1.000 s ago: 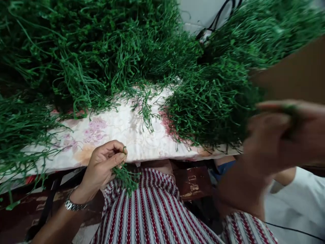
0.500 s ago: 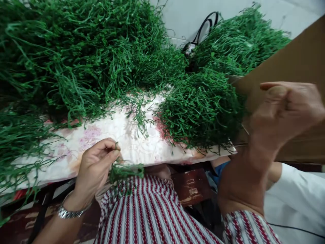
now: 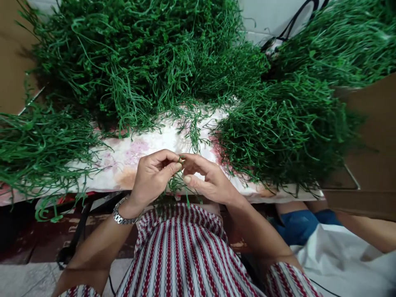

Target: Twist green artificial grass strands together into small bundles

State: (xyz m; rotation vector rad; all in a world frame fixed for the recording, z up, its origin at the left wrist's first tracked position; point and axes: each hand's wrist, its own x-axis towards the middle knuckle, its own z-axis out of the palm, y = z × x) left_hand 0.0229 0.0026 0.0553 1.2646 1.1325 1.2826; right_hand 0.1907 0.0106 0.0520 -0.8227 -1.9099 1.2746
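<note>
My left hand [image 3: 154, 177], with a metal watch on its wrist, pinches thin green stems [image 3: 176, 185] between thumb and forefinger. The stems hang below its fingertips, above my lap. Close against it on the right is my right hand [image 3: 210, 179]; its forefinger reaches the left fingertips, while its thumb stands apart from it. Whether the right forefinger touches the pinched stem is hard to see. Just beyond both hands a few loose stems [image 3: 194, 132] lie on the flowered cloth [image 3: 157, 142].
A large heap of green stems [image 3: 148, 62] rises at the back. Smaller heaps lie left [image 3: 40, 144] and right [image 3: 284, 128]. Cardboard [image 3: 374, 152] stands at the right, more cardboard [image 3: 15, 57] at the left. Another person's legs in blue shorts [image 3: 300, 227] are at the lower right.
My right hand has come from the cardboard at the right to meet my left hand in front of me. My left hand still pinches the stems. The view has shifted left.
</note>
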